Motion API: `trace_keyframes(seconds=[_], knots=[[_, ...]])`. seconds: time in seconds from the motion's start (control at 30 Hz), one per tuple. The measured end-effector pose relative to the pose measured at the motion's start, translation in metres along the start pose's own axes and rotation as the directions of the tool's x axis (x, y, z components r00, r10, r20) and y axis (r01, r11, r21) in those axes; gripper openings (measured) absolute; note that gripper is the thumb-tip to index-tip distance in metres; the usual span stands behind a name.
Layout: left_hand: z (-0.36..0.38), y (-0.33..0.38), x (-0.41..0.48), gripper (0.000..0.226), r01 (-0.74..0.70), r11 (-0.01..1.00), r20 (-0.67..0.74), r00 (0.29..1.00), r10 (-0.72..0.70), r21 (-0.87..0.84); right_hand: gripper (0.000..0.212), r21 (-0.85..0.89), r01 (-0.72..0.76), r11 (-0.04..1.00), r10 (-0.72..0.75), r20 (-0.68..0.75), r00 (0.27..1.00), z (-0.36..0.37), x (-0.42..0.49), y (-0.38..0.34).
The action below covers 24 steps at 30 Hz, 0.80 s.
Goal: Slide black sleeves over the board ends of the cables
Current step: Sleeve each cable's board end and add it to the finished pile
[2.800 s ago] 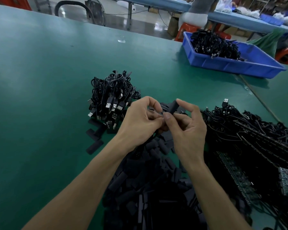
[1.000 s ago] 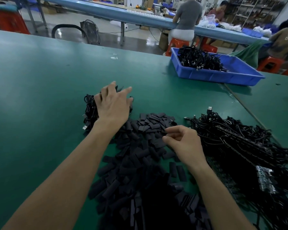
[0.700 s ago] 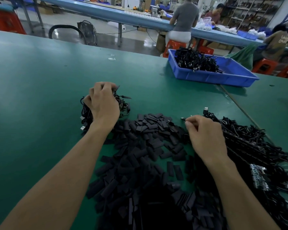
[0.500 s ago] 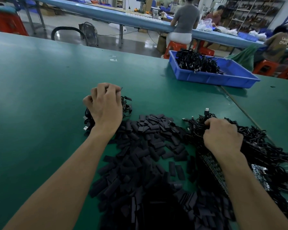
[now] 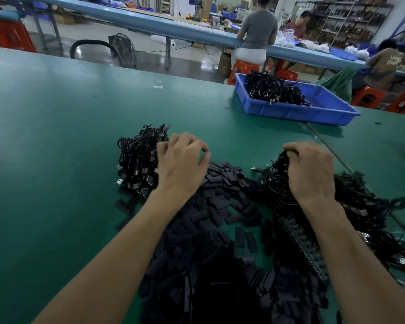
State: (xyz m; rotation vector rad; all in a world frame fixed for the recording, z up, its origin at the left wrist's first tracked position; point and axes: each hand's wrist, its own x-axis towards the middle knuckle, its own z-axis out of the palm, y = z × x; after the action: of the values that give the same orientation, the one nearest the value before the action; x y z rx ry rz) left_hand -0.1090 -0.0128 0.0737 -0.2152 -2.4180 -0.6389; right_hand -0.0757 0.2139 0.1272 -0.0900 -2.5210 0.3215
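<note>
My left hand hangs over the green surface, just beside the bundle of coiled black cables, whose USB plugs show along its near edge. Its fingers are curled downward; their tips are hidden under the knuckles, so I cannot tell whether they pinch anything.

My right hand sits on the tangle of loose black cables to my right; its fingers are curled tight round a clump of those leads at the tangle's far left corner.

Between my forearms lies the heap of black sleeves (short, flat, matte pieces); it spreads from just under my left hand to the bottom edge of view. A few stray sleeves lie apart on the surface near the bundle's near side.

The board ends show on the right; a row of small green boards runs beside my right forearm, close against the right edge of the sleeve heap.

Well apart from all this, near the far edge of the surface, a blue tray holds a pile of more black cables. Beyond it people sit on red stools at a long blue table.
</note>
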Motion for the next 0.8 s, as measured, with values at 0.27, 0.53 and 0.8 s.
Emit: trace_keyframes(seconds=[0.27, 0.53, 0.8], knots=[[0.016, 0.054, -0.024, 0.043, 0.207, 0.778, 0.422, 0.903, 0.082, -0.594, 0.023, 0.173, 0.202, 0.964, -0.193, -0.067, 0.979, 0.004, -0.002, -0.071], [0.021, 0.093, -0.031, 0.031, 0.355, 0.565, 0.401, 0.915, -0.046, -0.745, 0.019, 0.306, 0.097, 0.947, -0.047, -0.165, 0.985, 0.005, -0.011, -0.098], [0.009, 0.069, -0.016, 0.018, 0.223, 0.637, 0.142, 0.974, -0.176, -0.738, 0.025, 0.474, 0.029, 0.88, 0.02, -0.098, 0.995, -0.008, -0.002, -0.065]])
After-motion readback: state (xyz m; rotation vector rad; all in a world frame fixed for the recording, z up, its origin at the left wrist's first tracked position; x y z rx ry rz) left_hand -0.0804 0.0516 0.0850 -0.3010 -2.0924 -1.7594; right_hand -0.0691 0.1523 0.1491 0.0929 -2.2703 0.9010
